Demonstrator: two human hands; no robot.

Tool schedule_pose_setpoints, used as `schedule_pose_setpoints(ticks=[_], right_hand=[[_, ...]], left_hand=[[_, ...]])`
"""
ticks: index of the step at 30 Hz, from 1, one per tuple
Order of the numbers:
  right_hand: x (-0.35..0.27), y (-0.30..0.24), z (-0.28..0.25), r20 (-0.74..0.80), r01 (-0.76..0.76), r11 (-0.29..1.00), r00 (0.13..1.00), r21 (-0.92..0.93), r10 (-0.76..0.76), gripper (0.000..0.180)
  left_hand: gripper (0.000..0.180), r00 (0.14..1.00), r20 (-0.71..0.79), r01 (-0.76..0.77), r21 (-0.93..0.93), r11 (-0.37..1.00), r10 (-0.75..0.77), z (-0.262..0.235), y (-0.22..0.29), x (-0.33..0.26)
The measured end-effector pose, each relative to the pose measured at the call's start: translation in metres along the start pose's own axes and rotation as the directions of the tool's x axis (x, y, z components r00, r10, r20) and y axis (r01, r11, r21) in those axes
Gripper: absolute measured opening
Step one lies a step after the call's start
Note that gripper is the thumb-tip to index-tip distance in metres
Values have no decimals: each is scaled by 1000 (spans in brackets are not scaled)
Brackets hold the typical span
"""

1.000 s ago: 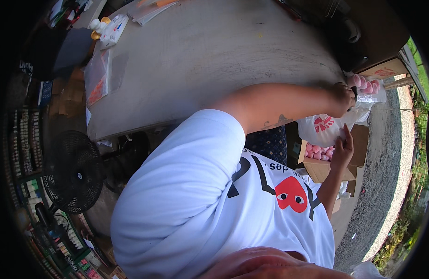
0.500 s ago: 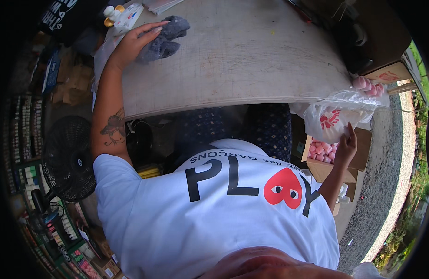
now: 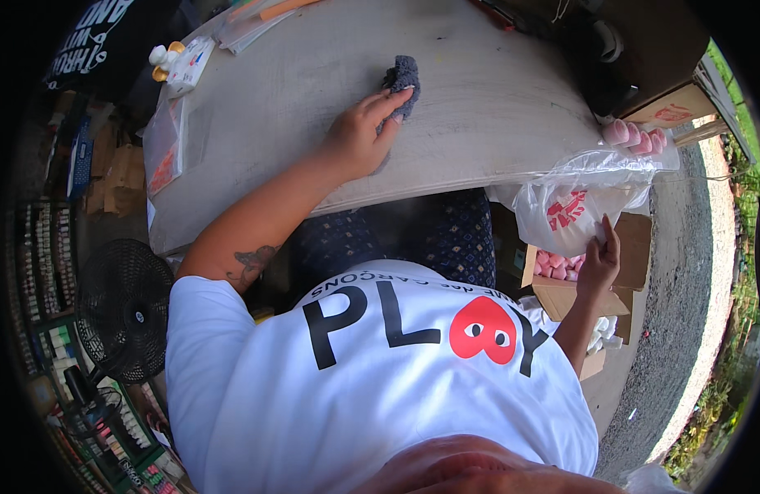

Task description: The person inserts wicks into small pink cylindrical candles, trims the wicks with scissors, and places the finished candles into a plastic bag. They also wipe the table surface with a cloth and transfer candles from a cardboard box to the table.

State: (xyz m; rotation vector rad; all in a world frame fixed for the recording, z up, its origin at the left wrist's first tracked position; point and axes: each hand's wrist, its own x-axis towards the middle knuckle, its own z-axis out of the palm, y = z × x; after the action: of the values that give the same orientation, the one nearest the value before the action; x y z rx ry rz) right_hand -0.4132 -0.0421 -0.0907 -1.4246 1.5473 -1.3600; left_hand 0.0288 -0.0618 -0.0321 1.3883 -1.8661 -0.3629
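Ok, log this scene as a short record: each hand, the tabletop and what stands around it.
Left hand: fingers closed on a dark grey cloth, over the tabletop
Right hand: fingers at the edge of a plastic bag with a red print; how firmly it grips is unclear
Tabletop, upper left: white packet
Right end: row of pink rolls
Below the bag: open cardboard box holding pink pieces
Left of the table: black fan

One grey cloth (image 3: 406, 72), one red-printed bag (image 3: 535, 216), one fan (image 3: 116, 300), one table (image 3: 281, 107).
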Motion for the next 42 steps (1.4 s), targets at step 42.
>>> schedule_pose_setpoints(ticks=[42], right_hand=[[61, 326, -110, -312, -574, 647, 818, -501, 484, 38]], left_hand=[[37, 956, 189, -272, 291, 917, 223, 116, 23, 161]])
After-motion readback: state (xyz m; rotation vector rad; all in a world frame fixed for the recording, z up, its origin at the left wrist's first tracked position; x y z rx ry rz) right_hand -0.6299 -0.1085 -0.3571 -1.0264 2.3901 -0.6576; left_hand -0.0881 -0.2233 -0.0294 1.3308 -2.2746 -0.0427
